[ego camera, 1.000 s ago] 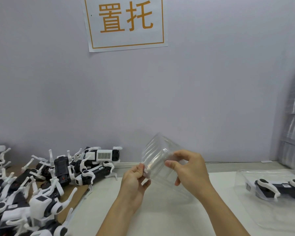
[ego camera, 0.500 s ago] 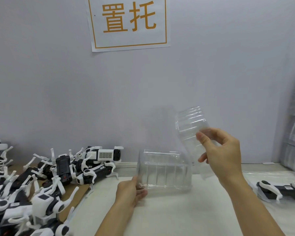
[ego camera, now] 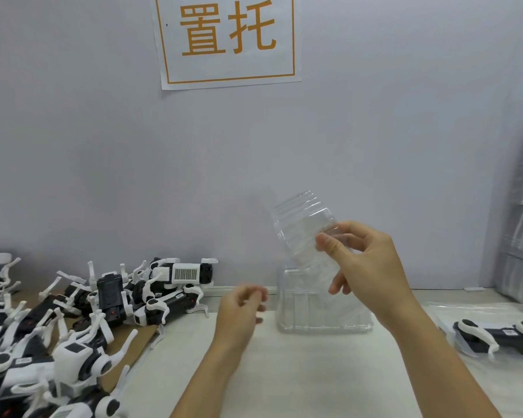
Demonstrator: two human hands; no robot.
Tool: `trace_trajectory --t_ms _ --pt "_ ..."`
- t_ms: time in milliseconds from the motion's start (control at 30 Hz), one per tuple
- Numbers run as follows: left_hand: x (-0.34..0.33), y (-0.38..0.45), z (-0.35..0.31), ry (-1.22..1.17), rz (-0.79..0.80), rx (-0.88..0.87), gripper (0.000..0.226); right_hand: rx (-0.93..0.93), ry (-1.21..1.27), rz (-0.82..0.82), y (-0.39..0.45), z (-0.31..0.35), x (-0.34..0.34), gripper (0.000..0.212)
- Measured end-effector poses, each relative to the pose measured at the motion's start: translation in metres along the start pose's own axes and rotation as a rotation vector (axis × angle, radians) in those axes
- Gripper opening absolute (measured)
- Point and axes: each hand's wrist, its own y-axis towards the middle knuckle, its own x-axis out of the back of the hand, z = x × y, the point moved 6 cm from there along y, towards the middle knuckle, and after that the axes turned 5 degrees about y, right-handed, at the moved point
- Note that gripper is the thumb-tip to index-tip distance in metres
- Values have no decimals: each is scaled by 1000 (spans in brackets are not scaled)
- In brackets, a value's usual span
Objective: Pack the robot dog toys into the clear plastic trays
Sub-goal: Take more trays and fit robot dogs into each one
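Nearest my left hand (ego camera: 241, 309), which hangs loosely curled and blurred, holding nothing, robot dog toys (ego camera: 82, 324) lie heaped to its left. Just right of it a clear tray (ego camera: 320, 312) stands on the table (ego camera: 299, 381). My right hand (ego camera: 363, 268) pinches a second tray (ego camera: 302, 229), tilted above the first

Left hand (ego camera: 243, 309) motion-blurred; packed dog (ego camera: 501, 336) cut off right.

pale table (ego camera: 284, 372) with clear tray (ego camera: 323, 315), robot dog toys (ego camera: 73, 327) on cardboard (ego camera: 133, 345)
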Motion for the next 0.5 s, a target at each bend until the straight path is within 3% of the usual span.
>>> trace_trajectory --t_ms 67,133,233,367,500 --pt "8 1 -29 -188 -5 -70 31 -6 -1 11 -1 2 -5 8" --pt "7 -3 -61 -316 135 -183 34 -1 6 10 -2 5 -10 9" --pt "-2 -18 -94 -302 307 -324 38 18 3 -5 -5 8 -18 10" --pt "-8 -21 -101 -204 219 -408 12 28 -23 -13 -8 7 -26 13" --pt "-7 -21 -96 -206 204 -385 14 18 -26 -40 -8 5 -24 13"
